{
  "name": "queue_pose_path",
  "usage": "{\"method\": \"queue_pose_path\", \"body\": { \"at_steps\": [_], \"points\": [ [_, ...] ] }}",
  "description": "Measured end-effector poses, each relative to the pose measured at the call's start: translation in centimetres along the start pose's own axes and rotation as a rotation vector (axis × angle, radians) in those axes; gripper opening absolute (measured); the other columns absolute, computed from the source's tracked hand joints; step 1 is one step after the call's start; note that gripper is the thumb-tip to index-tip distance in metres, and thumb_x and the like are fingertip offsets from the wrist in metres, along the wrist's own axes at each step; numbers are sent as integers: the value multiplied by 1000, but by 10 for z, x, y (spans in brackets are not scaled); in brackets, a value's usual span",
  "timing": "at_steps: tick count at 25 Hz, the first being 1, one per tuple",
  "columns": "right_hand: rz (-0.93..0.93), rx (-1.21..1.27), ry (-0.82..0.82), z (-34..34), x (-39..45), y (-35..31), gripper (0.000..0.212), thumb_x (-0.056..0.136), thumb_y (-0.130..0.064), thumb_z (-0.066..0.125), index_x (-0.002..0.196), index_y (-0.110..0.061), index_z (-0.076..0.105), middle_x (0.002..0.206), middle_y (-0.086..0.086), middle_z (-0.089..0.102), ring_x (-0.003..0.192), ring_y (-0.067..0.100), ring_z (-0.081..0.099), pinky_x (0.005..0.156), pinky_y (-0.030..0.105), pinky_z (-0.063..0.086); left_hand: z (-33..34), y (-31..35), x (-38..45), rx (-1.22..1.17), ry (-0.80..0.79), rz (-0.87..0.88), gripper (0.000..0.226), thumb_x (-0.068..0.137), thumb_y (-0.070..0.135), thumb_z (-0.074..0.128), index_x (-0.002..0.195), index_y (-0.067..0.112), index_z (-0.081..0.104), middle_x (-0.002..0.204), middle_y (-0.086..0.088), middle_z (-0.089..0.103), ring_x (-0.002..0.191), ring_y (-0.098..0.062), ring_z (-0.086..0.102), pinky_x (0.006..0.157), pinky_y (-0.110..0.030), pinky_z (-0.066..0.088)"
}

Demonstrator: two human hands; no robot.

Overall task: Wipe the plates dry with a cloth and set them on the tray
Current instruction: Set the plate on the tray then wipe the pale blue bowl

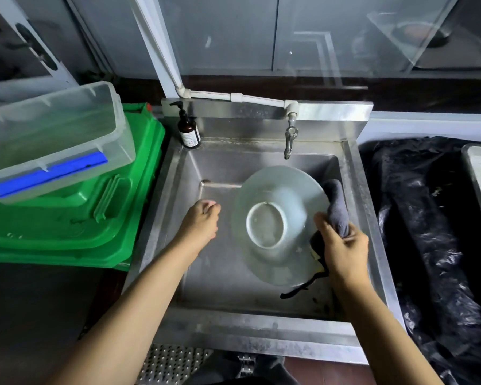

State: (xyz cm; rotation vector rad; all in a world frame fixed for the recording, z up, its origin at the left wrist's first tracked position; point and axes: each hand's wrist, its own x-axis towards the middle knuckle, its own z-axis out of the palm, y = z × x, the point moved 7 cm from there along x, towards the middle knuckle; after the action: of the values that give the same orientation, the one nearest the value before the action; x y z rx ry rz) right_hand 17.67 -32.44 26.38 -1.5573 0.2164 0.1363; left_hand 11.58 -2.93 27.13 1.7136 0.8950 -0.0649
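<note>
plate (281, 215) is lying tilted, underside up, over the sink (206, 168) basin's right half | right hand (342, 245) grip is pinching the plate's right rim through the grey cloth (338, 207) | left hand (203, 218) is sitting loosely curled, holding nothing, just left of the plate | tray is not identifiable

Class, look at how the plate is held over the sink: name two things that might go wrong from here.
1. Only the right hand, through the grey cloth, holds the upturned plate at its rim; the left hand is off it, so it may slip into the steel sink.
2. Swinging it could knock the tap.
</note>
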Motion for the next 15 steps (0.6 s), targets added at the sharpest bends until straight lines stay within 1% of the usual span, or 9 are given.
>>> {"method": "queue_pose_path", "body": {
  "at_steps": [1,2,3,5,7,8,10,12,15],
  "points": [
    [52,51,3,-3,1,4,33,84,-35,76,60,-20,59,51,-2,53,45,12,44,44,26,39,1,-17,4,81,11,-13,19,104,30,45,97,19,59,100,-16,60,91,-29,61,86,-46,53],
    [102,92,6,-6,2,7,35,84,-34,77,57,-20,60,51,1,53,45,14,45,47,26,40,4,-31,4,111,0,-73,31,105,36,42,111,14,62,109,-17,63,100,-32,63,95,-47,52],
    [152,127,6,-6,3,9,36,83,-34,79,56,-19,61,54,4,55,48,15,47,52,28,43,8,-44,3,54,-34,-155,41,105,44,40,118,13,63,116,-14,66,107,-33,64,97,-45,52],
    [256,208,-12,-4,1,12,31,81,-36,83,61,-17,68,69,14,59,63,24,54,66,43,51,21,-54,-2,-213,-107,-267,44,102,53,44,114,19,69,112,-10,73,104,-30,69,87,-42,57],
    [310,249,-26,-1,-1,13,23,81,-34,84,75,-14,74,84,19,62,75,31,59,76,54,55,27,-49,-4,-458,-142,-253,39,96,52,56,115,22,72,111,-8,75,100,-28,73,81,-43,60],
    [326,259,-24,0,-2,13,21,83,-33,83,78,-14,75,86,20,65,77,32,63,79,56,56,26,-45,-5,-563,-158,-237,40,93,51,61,118,21,71,113,-7,75,100,-27,73,81,-43,60],
    [350,286,-12,1,-4,16,19,86,-30,81,76,-14,79,86,16,71,78,30,70,78,56,60,26,-35,-8,-689,-212,-188,45,91,53,64,122,21,71,119,-8,73,105,-25,71,84,-41,59],
    [371,307,-10,2,-5,20,16,86,-30,81,75,-18,80,84,12,75,74,27,73,67,54,61,28,-28,-12,-746,-250,-152,46,94,55,58,125,22,70,124,-8,71,111,-25,69,86,-41,58],
    [350,290,12,-2,-5,21,15,87,-33,80,86,-19,81,87,8,79,74,25,77,62,48,60,30,-22,-17,-784,-236,-168,53,94,60,53,126,21,68,122,-7,72,109,-24,71,77,-37,60]
  ]
}}
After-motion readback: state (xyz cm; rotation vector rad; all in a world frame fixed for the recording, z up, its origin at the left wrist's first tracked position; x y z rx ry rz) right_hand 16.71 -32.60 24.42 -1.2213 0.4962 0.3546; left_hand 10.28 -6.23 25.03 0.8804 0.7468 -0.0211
